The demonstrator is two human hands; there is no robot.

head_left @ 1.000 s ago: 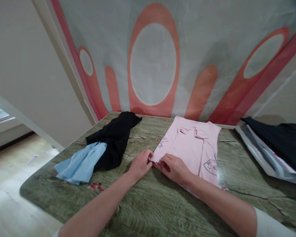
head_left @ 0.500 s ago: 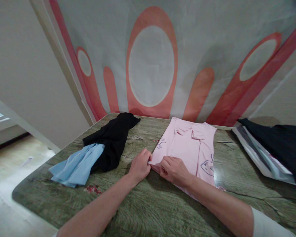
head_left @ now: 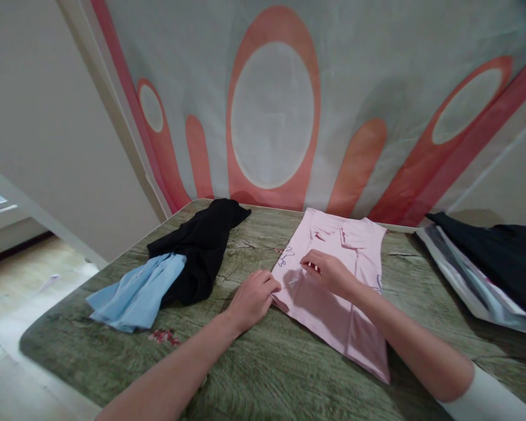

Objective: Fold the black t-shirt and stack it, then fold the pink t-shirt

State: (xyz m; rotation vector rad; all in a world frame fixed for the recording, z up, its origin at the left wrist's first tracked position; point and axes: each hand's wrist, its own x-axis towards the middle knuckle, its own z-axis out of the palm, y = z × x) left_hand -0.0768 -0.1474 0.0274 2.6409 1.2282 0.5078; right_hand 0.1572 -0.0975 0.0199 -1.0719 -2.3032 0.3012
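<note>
A pink shirt (head_left: pixel 322 280) with dark line drawings lies folded into a long panel on the table. My left hand (head_left: pixel 255 295) is closed on its near left corner, pinching the hem. Above the middle of the shirt is my right hand (head_left: pixel 326 272), apart from the cloth, its shadow falling beneath it. The fingers there are loosely bent with gaps between them, and nothing shows in them. The right forearm covers part of the shirt's right side.
On the left of the wood-patterned table (head_left: pixel 241 374) lie a crumpled black garment (head_left: pixel 201 251) and a light blue cloth (head_left: pixel 138 292). A stack of folded clothes (head_left: pixel 495 263), black on top, sits at the right. A printed backdrop (head_left: pixel 355 70) stands behind the table.
My right hand has let go of the near hem and moved up and away over the shirt. The shirt's near edge now lies flatter; my left hand stays at its corner.
</note>
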